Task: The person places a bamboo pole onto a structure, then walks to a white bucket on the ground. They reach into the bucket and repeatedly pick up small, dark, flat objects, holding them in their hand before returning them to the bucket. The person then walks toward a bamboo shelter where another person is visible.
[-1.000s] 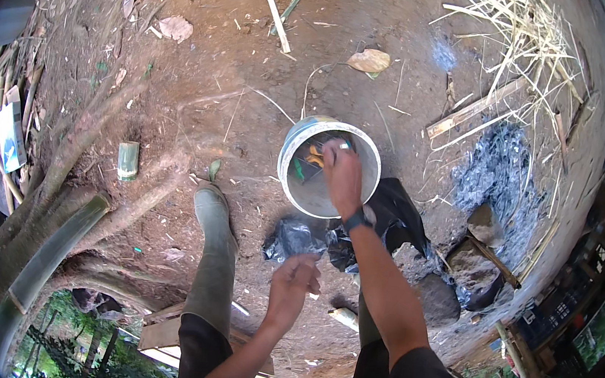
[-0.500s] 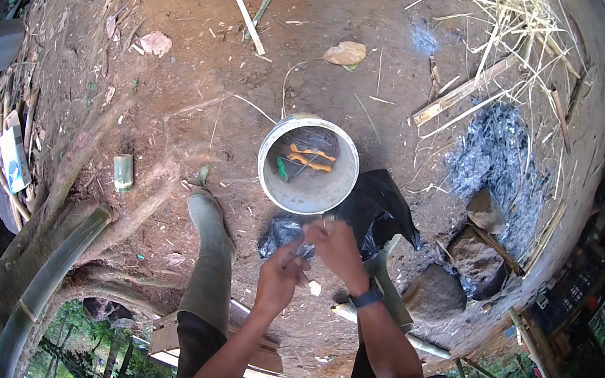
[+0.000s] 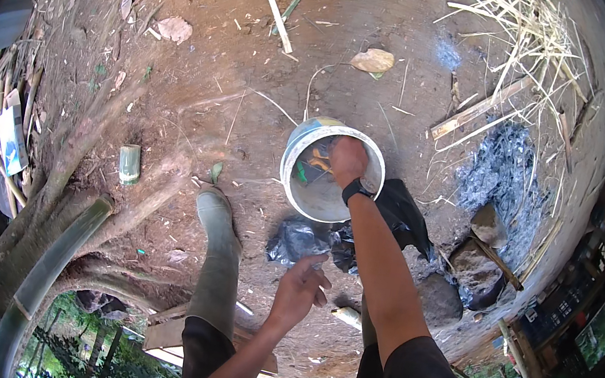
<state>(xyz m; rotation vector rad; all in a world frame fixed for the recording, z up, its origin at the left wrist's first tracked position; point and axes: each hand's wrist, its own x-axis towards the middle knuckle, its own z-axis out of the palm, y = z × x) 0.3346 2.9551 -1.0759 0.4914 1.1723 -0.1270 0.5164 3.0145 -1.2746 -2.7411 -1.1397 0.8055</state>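
Reddish-brown ground [image 3: 207, 39] was littered with dry leaves [image 3: 372, 60], with roots [image 3: 134, 217] exposed to the left of the left hand [image 3: 296, 292], and with stones [image 3: 439, 300] and grey ash [image 3: 500, 169] spread to the right of the right hand [image 3: 349, 157]. Straw [image 3: 529, 35] was heaped beyond the ash. The white-rimmed bucket [image 3: 320, 204] was placed just ahead of the left hand, its mouth turned upward around the lowered right hand. To that hand's left, a green piece [image 3: 300, 172] was seen inside, its long axis slanted from far left to near right. Orange pieces [image 3: 321, 162] were partly covered by the right hand, so their full lie could not be read. The right fingers were hidden; whether anything was gripped could not be made out. The left hand was held half-curled, forefinger extended toward crumpled dark plastic [image 3: 294, 241]; contact could not be confirmed, nor whether anything small was pinched. Trees [image 3: 83, 344], behind the left hand, were cut off by the lens's dark edge.
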